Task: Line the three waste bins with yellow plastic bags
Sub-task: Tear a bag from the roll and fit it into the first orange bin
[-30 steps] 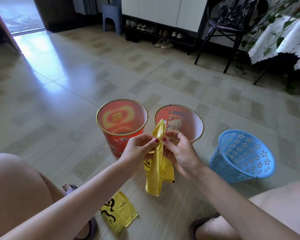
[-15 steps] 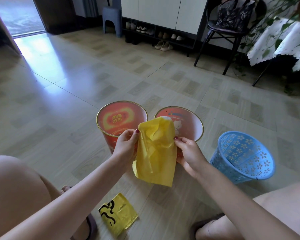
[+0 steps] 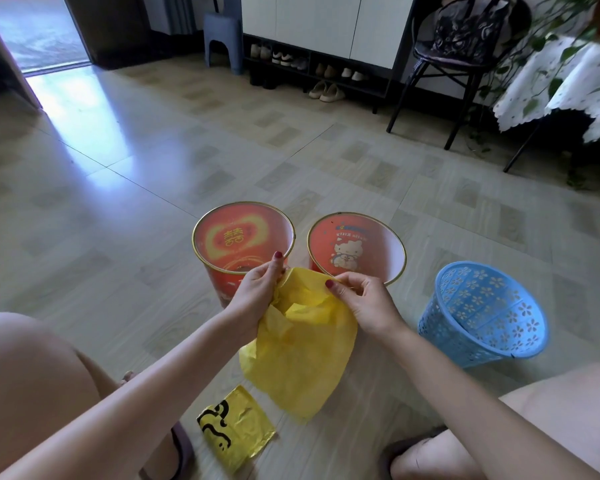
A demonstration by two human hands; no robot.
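Note:
Three bins stand on the floor in a row: a red bin with a gold emblem (image 3: 222, 285) at the left, a red cartoon-cat bin (image 3: 392, 244) in the middle, and a blue perforated basket (image 3: 482, 317) leaning at the right. None of them shows a bag inside. My left hand (image 3: 257, 292) and my right hand (image 3: 364, 303) each pinch the top edge of a yellow plastic bag (image 3: 302, 362), which hangs loose in front of the two red bins. A folded yellow bag with black print (image 3: 236, 427) lies on the floor below.
My bare knees frame the scene at lower left and lower right, with slippered feet beside the folded bag. Farther back stand a shoe cabinet (image 3: 326, 26), a blue stool (image 3: 222, 36), a black chair (image 3: 465, 46) and a cloth-covered table (image 3: 575, 88) with plants.
The bag went from a narrow folded strip to a spread sheet, and now its mouth is being pulled apart. Both hands have dropped slightly toward me.

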